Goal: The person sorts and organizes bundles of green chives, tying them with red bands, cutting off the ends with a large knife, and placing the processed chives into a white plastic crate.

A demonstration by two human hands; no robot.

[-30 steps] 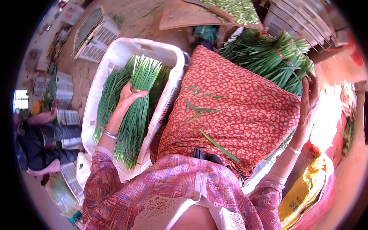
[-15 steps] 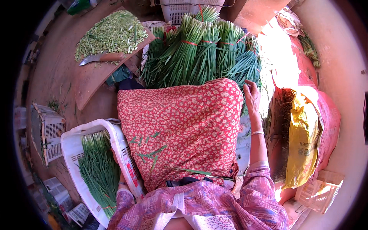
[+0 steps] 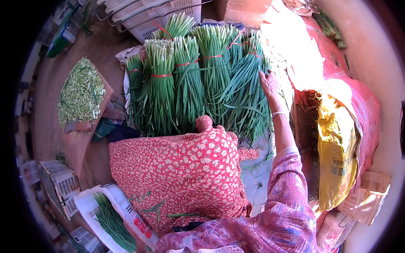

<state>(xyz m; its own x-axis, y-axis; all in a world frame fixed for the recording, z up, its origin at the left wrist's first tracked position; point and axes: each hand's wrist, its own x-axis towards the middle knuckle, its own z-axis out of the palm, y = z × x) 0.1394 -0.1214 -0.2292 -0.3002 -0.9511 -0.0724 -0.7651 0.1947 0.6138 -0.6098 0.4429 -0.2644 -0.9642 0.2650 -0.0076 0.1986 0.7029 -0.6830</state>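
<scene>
Several upright bundles of garlic chives (image 3: pixel 187 90), tied with red bands, stand in a row ahead of me. My right hand (image 3: pixel 270 84) is at the right edge of the rightmost bundle (image 3: pixel 249 95); its fingers are partly apart and seem to hold nothing. Low on the left, a white plastic crate (image 3: pixel 90 213) contains more chives (image 3: pixel 110 221). A bit of my left hand (image 3: pixel 138 241) shows at the crate's near side, its fingers hidden. Red floral cloth (image 3: pixel 177 168) covers my lap, with loose leaf pieces (image 3: pixel 154 208) lying on it.
A wooden board (image 3: pixel 90 137) at the left bears chopped stems (image 3: pixel 82 90) and a knife handle (image 3: pixel 83 126). White crates (image 3: pixel 154 19) are stacked behind the bundles. Right of my arm lie a yellow sack (image 3: pixel 333 164) and red sacking (image 3: pixel 358 109). Another crate (image 3: pixel 61 185) sits far left.
My view has shifted forward and right, so the bundles appear lower and more to the left. My right hand has reached farther ahead along the rightmost bundle. Less of the white crate shows.
</scene>
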